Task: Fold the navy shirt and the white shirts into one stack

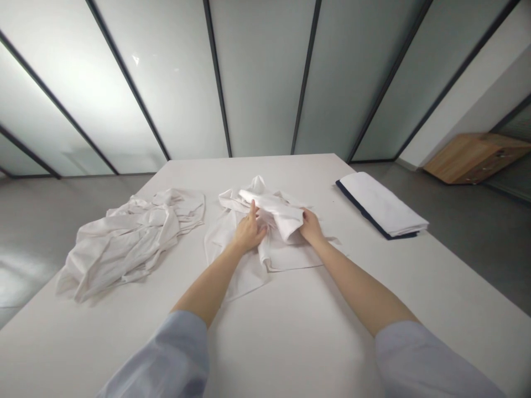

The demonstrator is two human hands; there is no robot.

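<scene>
A crumpled white garment (286, 251) lies spread in loose folds at the middle of the white table (290, 337). My left hand (249, 229) is on its left part, index finger stretched out and thumb apart, with cloth between and under the fingers. At the garment's right side my right hand (310, 225) is closed on a raised fold, fingertips partly hidden behind the cloth. The fold between both hands stands a little above the rest.
A heap of crumpled white cloth (133, 237) lies on the table's left. Folded white cloth (381, 202) rests on a dark navy piece (360, 209) near the right edge. Beyond are frosted glass panels (261, 77) and a wooden cabinet (468, 157).
</scene>
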